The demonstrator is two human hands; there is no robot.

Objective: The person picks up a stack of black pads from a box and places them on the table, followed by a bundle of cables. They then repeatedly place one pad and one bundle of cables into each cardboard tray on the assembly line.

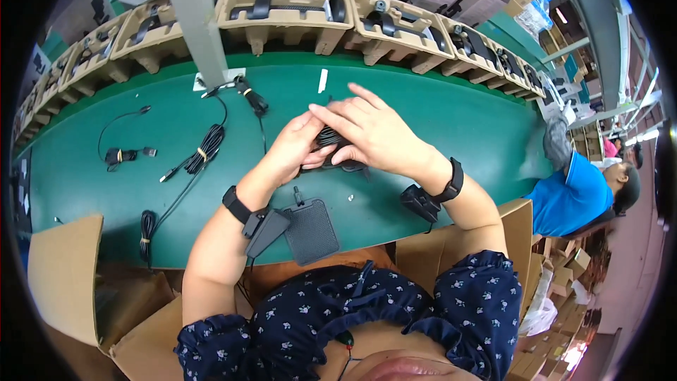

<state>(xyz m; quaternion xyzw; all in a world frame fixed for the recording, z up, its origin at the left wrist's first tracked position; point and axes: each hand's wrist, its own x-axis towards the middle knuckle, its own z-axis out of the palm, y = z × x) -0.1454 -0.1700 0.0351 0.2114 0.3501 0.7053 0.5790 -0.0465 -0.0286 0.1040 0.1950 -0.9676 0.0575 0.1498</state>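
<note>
Over the middle of the green workbench, both hands are closed around a coiled black cable (328, 138). My left hand (288, 147) supports it from the left, fingers curled beneath. My right hand (377, 134) lies across its top with the thumb pressed on it and some fingers stretched out. A dark part sits under the right palm, too hidden to name. Nearer me lies a flat black textured plate (312, 231) with a short stem at its far edge. Beside my right wrist is a small black device (420, 203).
Tied cables (204, 149) and a short USB cable (121, 156) lie at left, near a grey post (199, 21). Moulded cardboard trays (285, 20) holding black parts line the far edge. An open carton (67, 282) stands lower left. A person in blue (572, 197) is at right.
</note>
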